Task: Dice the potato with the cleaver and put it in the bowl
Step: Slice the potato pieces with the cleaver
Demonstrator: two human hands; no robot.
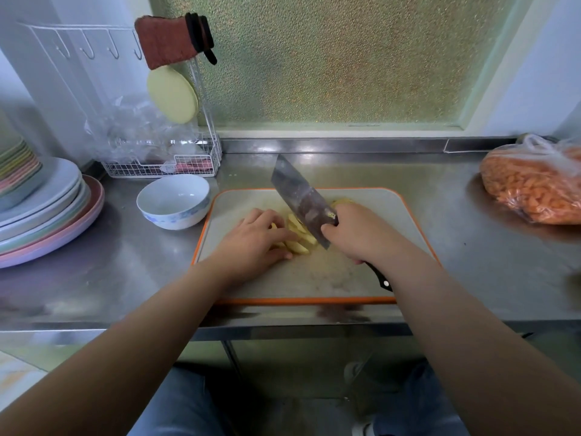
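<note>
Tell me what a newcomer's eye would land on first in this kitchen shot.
First, the cleaver, held by the right hand with its blade angled over the sliced potato in the middle of the orange-rimmed cutting board, while the left hand steadies the slices. Next, the white bowl just left of the board, which looks empty. Then the bag of orange pieces at far right and the stacked pastel plates at far left.

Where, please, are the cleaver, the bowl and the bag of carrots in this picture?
cleaver (298, 196): head view, on the flat of the blade.
bowl (176, 215): head view, on the outer wall.
bag of carrots (531, 184): head view, on the bag's bulging middle.
</note>
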